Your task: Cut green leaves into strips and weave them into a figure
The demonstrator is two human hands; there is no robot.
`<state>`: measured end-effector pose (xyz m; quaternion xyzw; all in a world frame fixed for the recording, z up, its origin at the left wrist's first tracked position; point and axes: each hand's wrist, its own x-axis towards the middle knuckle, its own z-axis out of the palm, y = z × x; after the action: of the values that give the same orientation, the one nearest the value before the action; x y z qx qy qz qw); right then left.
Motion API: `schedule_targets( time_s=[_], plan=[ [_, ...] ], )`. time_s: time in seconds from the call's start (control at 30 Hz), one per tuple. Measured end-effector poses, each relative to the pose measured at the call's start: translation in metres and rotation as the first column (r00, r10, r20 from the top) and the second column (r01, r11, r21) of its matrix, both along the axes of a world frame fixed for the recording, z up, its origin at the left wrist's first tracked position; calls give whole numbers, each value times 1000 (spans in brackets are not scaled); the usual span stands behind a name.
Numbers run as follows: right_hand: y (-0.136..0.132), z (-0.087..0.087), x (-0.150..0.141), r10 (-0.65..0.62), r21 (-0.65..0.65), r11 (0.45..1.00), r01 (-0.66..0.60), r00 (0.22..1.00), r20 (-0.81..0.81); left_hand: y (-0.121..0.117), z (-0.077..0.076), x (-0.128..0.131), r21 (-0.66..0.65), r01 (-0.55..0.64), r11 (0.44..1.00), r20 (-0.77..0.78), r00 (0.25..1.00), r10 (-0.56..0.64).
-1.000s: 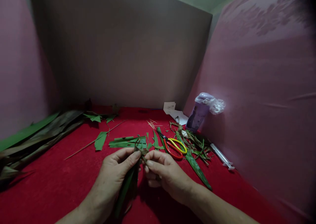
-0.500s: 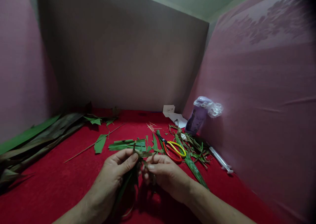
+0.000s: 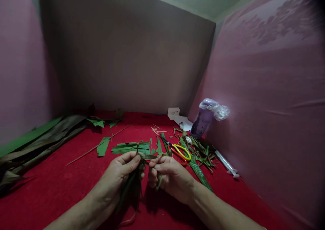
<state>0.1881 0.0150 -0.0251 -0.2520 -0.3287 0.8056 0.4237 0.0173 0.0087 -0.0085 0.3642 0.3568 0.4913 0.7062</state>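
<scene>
My left hand (image 3: 124,170) is closed, thumb pressed on top, round a bundle of dark green leaves (image 3: 131,186) whose strips hang down below the fist. A paler dry leaf strip (image 3: 149,157) stretches from the top of the bundle to the right. My right hand (image 3: 169,174) is closed in a pinch on leaf strip, and a loose end dangles beneath its fingers. Just beyond the right hand lie scissors (image 3: 179,152) with one red and one yellow handle. Past the left hand is a row of cut green leaf pieces (image 3: 130,147).
Long leaves (image 3: 43,138) lie at the left beside a thin stick (image 3: 96,147). Toothpicks (image 3: 156,130) are scattered behind the scissors. At the right are leaf scraps (image 3: 203,152), a syringe (image 3: 227,164), a purple cup (image 3: 202,121) with plastic wrap and white paper (image 3: 183,122). Red cloth (image 3: 83,196) covers the surface.
My right hand has moved slightly right and up, away from the left, and now covers part of the red scissor handle. The left hand still grips the bundle.
</scene>
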Motion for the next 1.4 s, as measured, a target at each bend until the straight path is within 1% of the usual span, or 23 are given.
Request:
schedule_targets(
  time_s=[0.07,0.1,0.17,0.23,0.27,0.3,0.33,0.4,0.47,0.5,0.53,0.57,0.7,0.83,0.9,0.97,1.03,1.1,1.23,1.3,1.4],
  plan=[
    [0,1,-1,-10,-2,1000,10,1000,8,0,1,1,-27,-4,1000,-1,1000,4],
    [-1,2,-2,-19,19,1000,19,999,27,0,2,1,-37,-4,999,-8,1000,4],
    [-2,2,-4,-57,115,992,47,994,93,0,4,3,-45,-9,999,-22,1000,8],
    [-4,0,-8,-153,263,959,105,973,171,-1,3,3,-41,-19,999,-26,999,18],
    [-6,-2,-9,-223,353,925,140,953,207,-1,2,4,-37,-23,999,-25,999,22],
    [-7,-3,-11,-302,451,877,167,921,246,-1,1,4,-35,-21,999,-28,999,20],
    [-8,-4,-11,-383,553,815,174,877,289,-1,-1,4,-31,-21,999,-30,999,20],
    [-11,-6,-11,-562,751,651,108,734,382,-1,-5,4,-26,-8,1000,-47,999,7],
    [-14,-5,-9,-712,874,485,14,587,386,-1,-7,4,-23,-7,1000,-57,998,6],
    [-15,-5,-8,-758,905,425,-21,538,369,-2,-8,4,-25,-13,1000,-56,998,12],
    [-16,-4,-7,-788,924,379,-44,509,348,-2,-9,4,-31,-19,999,-51,999,17],
    [-17,-4,-6,-804,935,349,-62,492,333,-2,-9,4,-39,-22,999,-45,999,20],
    [-16,-2,-6,-828,954,271,-128,475,298,-2,-8,4,-50,-13,999,-30,999,12],
    [-16,-1,-6,-851,963,206,-172,455,263,-2,-8,4,-53,-18,998,-49,999,16],
    [-16,0,-6,-863,965,189,-182,437,251,-2,-8,4,-62,-27,998,-53,998,24],
    [-16,2,-5,-864,967,198,-163,437,251,-2,-8,4,-71,-31,997,-53,998,27],
    [-17,3,-5,-855,969,216,-124,456,249,-3,-7,4,-83,-26,996,-54,998,22],
    [-17,4,-5,-839,965,248,-83,480,257,-3,-6,4,-94,-12,996,-63,998,6],
    [-15,4,-5,-795,940,339,-33,525,305,-3,-5,4,-97,10,995,-79,997,-18],
    [-14,3,-5,-788,934,356,-35,525,320,-3,-5,4,-93,14,996,-94,995,-22],
    [-16,3,-6,-799,931,363,-44,498,336,-3,-4,3,-105,18,994,-121,992,-30]
  ],
)
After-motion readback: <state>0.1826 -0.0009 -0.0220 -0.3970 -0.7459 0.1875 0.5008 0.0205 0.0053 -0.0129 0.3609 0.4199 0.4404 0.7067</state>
